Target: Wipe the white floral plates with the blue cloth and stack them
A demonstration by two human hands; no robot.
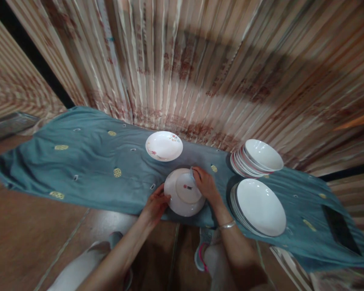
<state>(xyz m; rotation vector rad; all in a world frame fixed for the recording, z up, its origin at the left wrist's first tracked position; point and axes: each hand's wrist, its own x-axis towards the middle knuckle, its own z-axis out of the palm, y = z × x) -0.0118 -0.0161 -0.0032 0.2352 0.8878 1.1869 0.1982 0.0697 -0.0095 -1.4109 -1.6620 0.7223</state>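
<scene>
A white plate [177, 204] is turned underside up at the front of the table, its foot ring and small red-and-black mark showing. My left hand [156, 204] grips its left rim, thumb on the underside and fingers behind. My right hand [204, 184] is closed on a thin pale cloth [193, 173], partly hidden by the fingers, and presses it against the upper right of the plate's underside. Just behind lies a white dish with a floral rim [164, 146], face up and touched by neither hand.
To the right stand a tilted stack of bowls [261, 155] and a stack of plates [261, 208], near my right forearm. A dark phone-like slab [341, 230] lies at the far right. A teal patterned cloth [94, 161] covers the narrow table; a pleated curtain [182, 72] hangs behind it.
</scene>
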